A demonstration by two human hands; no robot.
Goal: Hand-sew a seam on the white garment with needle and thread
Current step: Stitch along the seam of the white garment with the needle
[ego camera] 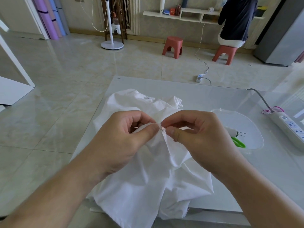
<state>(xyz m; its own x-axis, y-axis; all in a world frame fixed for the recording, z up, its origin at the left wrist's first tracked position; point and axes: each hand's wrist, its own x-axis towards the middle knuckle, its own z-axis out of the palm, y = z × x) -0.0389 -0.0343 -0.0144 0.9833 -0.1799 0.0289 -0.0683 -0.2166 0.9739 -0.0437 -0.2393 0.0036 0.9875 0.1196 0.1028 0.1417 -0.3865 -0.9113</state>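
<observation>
The white garment (148, 178) lies crumpled on a white table (205, 94) and hangs over its near edge. My left hand (121, 140) pinches a raised fold of the cloth between thumb and fingers. My right hand (197, 137) meets it at the same fold, thumb and forefinger pinched together on a thin needle (162, 128), of which only a small glint shows. The thread is too fine to make out.
A clear plastic bag (243, 124) to the right holds a white spool with needles (233, 132) and green scissors (238, 142). A power strip (287, 127) lies at the table's right edge. Two red stools (172, 46) and a seated person (235, 22) are across the floor.
</observation>
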